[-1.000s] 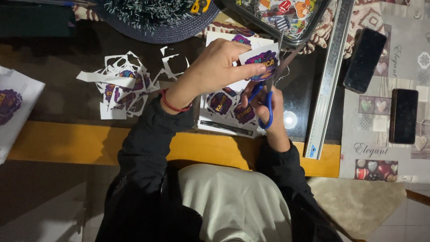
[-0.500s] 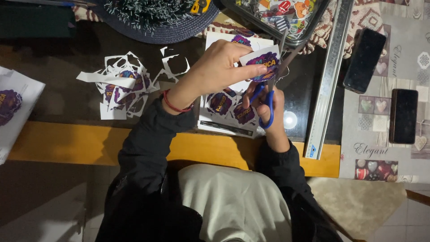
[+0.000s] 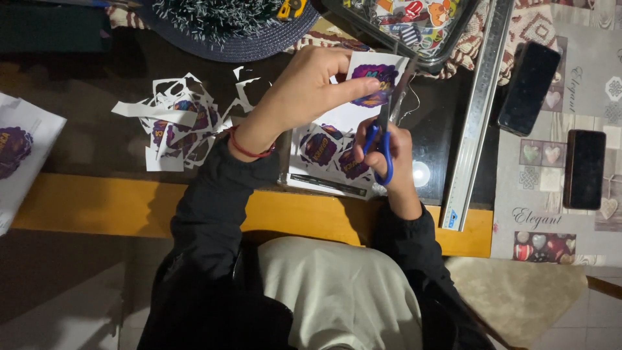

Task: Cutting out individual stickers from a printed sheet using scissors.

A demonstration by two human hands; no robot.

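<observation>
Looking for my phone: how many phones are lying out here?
2. One dark phone lies tilted just right of the metal ruler; the other phone lies upright further right on the patterned cloth. None seems hidden.

The left hand (image 3: 304, 91) reaches far out from a black sleeve, a thin red band at its wrist, thumb and fingers pinched together and pointing right. The right hand (image 3: 389, 152) sits nearer and just right of it, fingers curled closed, its forearm running back toward the body in a black sleeve.
</observation>
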